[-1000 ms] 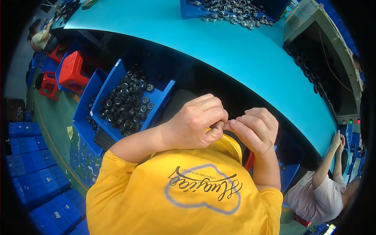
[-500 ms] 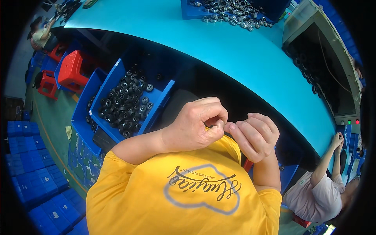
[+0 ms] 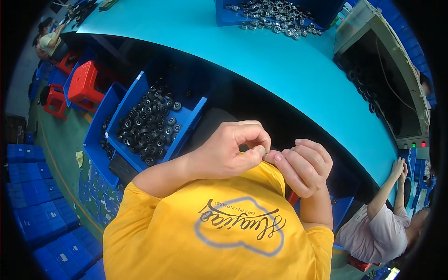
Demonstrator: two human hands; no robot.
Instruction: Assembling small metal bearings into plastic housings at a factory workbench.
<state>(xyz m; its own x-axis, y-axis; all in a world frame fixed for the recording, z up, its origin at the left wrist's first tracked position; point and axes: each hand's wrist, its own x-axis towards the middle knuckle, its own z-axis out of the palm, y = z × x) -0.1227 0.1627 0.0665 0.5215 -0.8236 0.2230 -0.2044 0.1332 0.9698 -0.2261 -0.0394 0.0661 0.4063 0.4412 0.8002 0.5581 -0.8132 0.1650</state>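
Both hands meet in front of my yellow shirt (image 3: 186, 233), with thumbs and forefingers almost touching. My left hand (image 3: 235, 150) is bent into a pinch, its forefinger curved toward the thumb tip. Opposite it, my right hand (image 3: 304, 167) has its fingers curled in, with thumb and forefinger pressed close to the left thumb. Whatever lies between the fingertips is too small to make out. To the left of my left arm, a blue bin (image 3: 189, 122) holds a heap of small black wheels (image 3: 148, 122).
A turquoise table (image 3: 224, 42) curves beyond my hands. On it lie clear, shiny wheel-like parts (image 3: 280, 21) by a blue tray, and a grey machine with a dark opening (image 3: 380, 79). Red stools (image 3: 86, 84), stacked blue crates (image 3: 42, 210) and a co-worker (image 3: 378, 231) are around.
The hands stay together at nearly the same place. My left fingertips have dipped slightly, and the right fingers have shifted a little against them.
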